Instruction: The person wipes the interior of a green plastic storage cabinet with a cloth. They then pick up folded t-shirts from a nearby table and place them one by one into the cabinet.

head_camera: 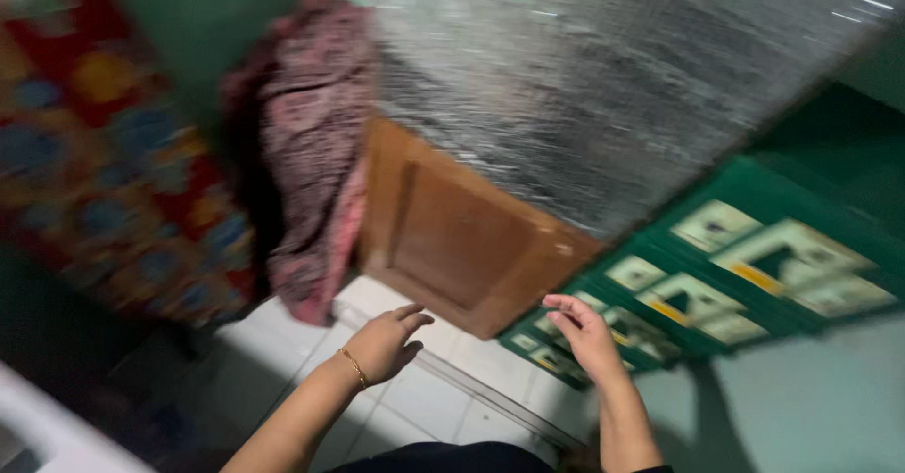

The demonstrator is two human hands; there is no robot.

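Both hands were raised and empty in a tilted, motion-blurred view. The left hand (385, 343), a gold bracelet (354, 367) on its wrist, hung with fingers loosely curled, gripping nothing. The right hand (584, 333) was lifted palm inward, fingers half open, also holding nothing. Nearest to them stood a brown wooden door (452, 237) with a frosted glass panel (603, 77) above; the hands seemed poised just short of it, not touching. A pink patterned cloth (316, 152) hung beside the door, probably from a hook. A colourful floral mat (104, 143) lay left, white floor tiles (443, 388) below, and a green patterned sheet (735, 265) lay right.
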